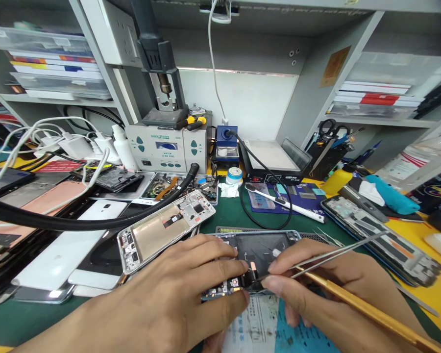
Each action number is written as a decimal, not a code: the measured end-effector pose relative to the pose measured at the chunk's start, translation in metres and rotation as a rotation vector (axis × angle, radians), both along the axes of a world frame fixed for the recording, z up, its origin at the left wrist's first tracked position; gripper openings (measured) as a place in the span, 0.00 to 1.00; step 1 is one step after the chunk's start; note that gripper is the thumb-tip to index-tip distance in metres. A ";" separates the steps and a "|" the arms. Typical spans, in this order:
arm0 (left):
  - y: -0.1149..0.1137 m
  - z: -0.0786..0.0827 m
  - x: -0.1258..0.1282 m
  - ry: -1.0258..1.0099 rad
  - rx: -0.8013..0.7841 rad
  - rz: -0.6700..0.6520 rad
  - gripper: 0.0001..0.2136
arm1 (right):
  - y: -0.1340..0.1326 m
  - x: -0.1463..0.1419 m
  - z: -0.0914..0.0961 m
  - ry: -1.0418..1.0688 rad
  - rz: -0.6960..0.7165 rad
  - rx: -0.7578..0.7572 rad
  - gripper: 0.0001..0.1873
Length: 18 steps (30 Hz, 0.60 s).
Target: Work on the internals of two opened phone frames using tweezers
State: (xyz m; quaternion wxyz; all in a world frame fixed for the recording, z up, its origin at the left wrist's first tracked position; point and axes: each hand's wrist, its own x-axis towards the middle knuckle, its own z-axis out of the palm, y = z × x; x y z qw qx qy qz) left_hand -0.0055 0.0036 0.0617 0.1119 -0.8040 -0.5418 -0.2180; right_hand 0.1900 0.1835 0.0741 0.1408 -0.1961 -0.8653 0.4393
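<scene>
A phone frame (255,245) with its insides exposed lies front centre, over a printed white and blue sheet (259,321). My left hand (194,279) holds it from the left, fingertips pressed on its internal parts and thumb along the near edge. Beside those fingertips is a small black flex cable (250,278). My right hand (327,282) is closed around metal tweezers (353,246) and a slim gold-handled tool (360,299). The gold tool's tip points down at the cable area; my fingers partly hide it. The tweezers point outward to the right.
Another opened phone (165,223) leans behind my left hand, with several phones stacked further left. A black hose (95,223) crosses them from the soldering station (167,147). At right lies a phone housing (382,240); a white brush (286,203) sits at the back.
</scene>
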 end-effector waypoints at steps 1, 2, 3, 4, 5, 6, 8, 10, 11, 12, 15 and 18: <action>0.000 0.001 0.000 0.001 -0.004 0.000 0.14 | 0.000 0.000 0.000 0.002 0.009 0.013 0.24; 0.000 0.001 0.000 0.002 -0.007 0.004 0.14 | 0.000 0.000 0.000 0.012 0.013 0.032 0.25; 0.000 0.001 0.000 0.001 -0.008 0.005 0.14 | 0.000 0.000 0.000 0.026 0.009 0.053 0.25; 0.000 0.002 0.000 -0.001 -0.007 0.004 0.14 | 0.000 -0.001 0.001 0.046 0.008 0.070 0.24; -0.001 0.001 0.000 -0.002 -0.005 0.005 0.14 | 0.000 -0.002 0.001 0.062 0.008 0.079 0.24; -0.001 0.001 0.000 -0.005 0.001 0.001 0.14 | 0.000 -0.002 0.002 0.078 0.010 0.080 0.24; -0.002 0.000 0.000 -0.009 0.007 -0.002 0.14 | 0.001 -0.003 0.003 0.102 0.018 0.076 0.24; -0.002 0.000 0.000 -0.014 0.004 -0.010 0.14 | 0.001 -0.003 0.003 0.113 0.024 0.080 0.24; -0.001 -0.001 0.000 -0.015 0.003 -0.016 0.14 | 0.001 -0.003 0.004 0.112 0.024 0.085 0.25; -0.001 -0.001 0.001 -0.015 -0.005 -0.011 0.14 | 0.001 -0.003 0.003 0.113 0.026 0.088 0.25; -0.001 -0.001 0.005 -0.040 -0.023 0.011 0.16 | 0.001 -0.003 0.002 0.100 0.010 0.069 0.20; -0.003 0.000 0.010 -0.108 -0.066 0.087 0.16 | 0.001 -0.003 -0.001 0.099 0.007 0.032 0.14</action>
